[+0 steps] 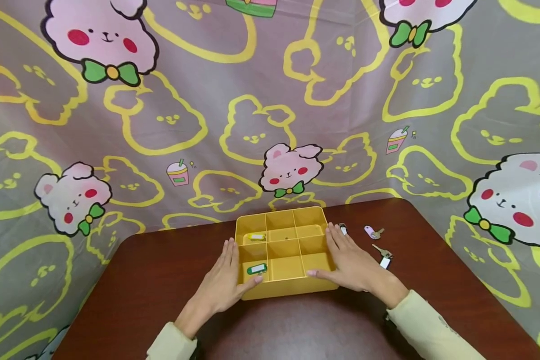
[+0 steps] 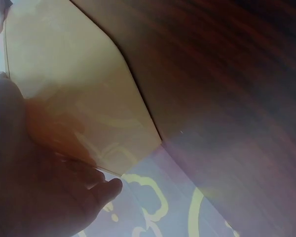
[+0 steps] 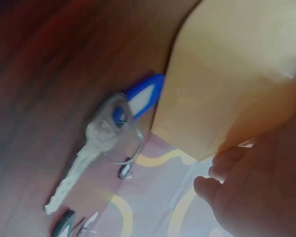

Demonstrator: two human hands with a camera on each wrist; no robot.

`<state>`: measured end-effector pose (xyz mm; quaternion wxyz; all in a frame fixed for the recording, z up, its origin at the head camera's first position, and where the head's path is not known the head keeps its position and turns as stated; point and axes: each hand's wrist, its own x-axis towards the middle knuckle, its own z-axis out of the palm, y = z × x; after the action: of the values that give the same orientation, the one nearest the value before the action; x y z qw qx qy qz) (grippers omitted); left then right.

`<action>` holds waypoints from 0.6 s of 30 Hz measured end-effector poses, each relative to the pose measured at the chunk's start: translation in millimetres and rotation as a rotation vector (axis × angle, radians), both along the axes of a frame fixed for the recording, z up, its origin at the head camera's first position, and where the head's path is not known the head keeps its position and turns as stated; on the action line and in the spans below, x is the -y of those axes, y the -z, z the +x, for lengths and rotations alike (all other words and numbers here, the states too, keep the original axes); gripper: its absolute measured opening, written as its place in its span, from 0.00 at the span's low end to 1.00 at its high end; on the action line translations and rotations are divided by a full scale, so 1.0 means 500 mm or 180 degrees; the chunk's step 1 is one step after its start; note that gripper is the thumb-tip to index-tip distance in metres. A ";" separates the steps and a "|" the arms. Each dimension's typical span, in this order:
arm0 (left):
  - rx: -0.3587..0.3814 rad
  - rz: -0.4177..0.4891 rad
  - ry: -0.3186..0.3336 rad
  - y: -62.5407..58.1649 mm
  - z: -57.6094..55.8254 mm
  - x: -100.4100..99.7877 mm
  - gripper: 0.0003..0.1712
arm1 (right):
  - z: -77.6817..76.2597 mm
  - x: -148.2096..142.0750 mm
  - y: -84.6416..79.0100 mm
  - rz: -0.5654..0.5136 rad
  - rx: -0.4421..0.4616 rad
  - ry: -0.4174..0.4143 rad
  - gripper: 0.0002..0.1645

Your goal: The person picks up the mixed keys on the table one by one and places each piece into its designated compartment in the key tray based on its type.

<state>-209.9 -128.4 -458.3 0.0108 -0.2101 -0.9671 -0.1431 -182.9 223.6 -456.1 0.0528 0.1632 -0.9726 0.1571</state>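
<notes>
A yellow organizer box (image 1: pixel 292 288) with several compartments stands on the table, between my two hands. Along its left wall lies my left hand (image 1: pixel 219 281), fingers straight and thumb at the front left corner. My right hand (image 1: pixel 353 263) rests against the right wall in the same way, thumb over the front rim. A yellow key tag (image 1: pixel 257 237) lies in the back left compartment, and a green key tag (image 1: pixel 257 269) in the front left one. Close by the box's right wall, the right wrist view shows a key (image 3: pixel 98 131) on a ring with a blue tag (image 3: pixel 144 100).
On the dark wooden table (image 1: pixel 171 265), right of the box, lie a key with a purple tag (image 1: pixel 369 231), another key (image 1: pixel 382 251) with a white-labelled tag (image 1: pixel 385 262), and a dark-edged tag (image 1: pixel 343 229) near my right fingertips. A patterned curtain (image 1: pixel 234 185) hangs behind the table.
</notes>
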 end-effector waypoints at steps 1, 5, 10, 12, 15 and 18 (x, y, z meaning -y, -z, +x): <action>0.0000 -0.0007 -0.0001 0.000 0.001 0.000 0.68 | 0.000 0.000 -0.002 0.0035 -0.0009 -0.0019 0.75; 0.0013 -0.0019 0.0000 0.002 0.002 0.001 0.68 | 0.004 -0.004 -0.008 0.0118 -0.0127 -0.0091 0.73; 0.0017 -0.0061 -0.0021 0.000 0.000 0.003 0.68 | 0.009 -0.018 -0.027 0.0104 -0.0307 -0.0100 0.74; 0.0009 -0.0078 -0.0024 0.000 0.000 0.003 0.68 | 0.013 -0.029 -0.035 0.0052 -0.0347 -0.0072 0.74; -0.0029 -0.0058 -0.0002 -0.002 0.000 0.004 0.68 | 0.020 -0.049 -0.045 -0.0019 -0.0385 0.0010 0.72; -0.0052 -0.0040 0.0015 -0.002 0.002 0.005 0.67 | 0.028 -0.067 -0.048 -0.0043 -0.0365 0.0093 0.71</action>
<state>-208.9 -131.1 -457.1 0.0171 -0.2137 -0.9673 -0.1353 -168.9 257.0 -431.9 0.1118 0.1574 -0.9692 0.1532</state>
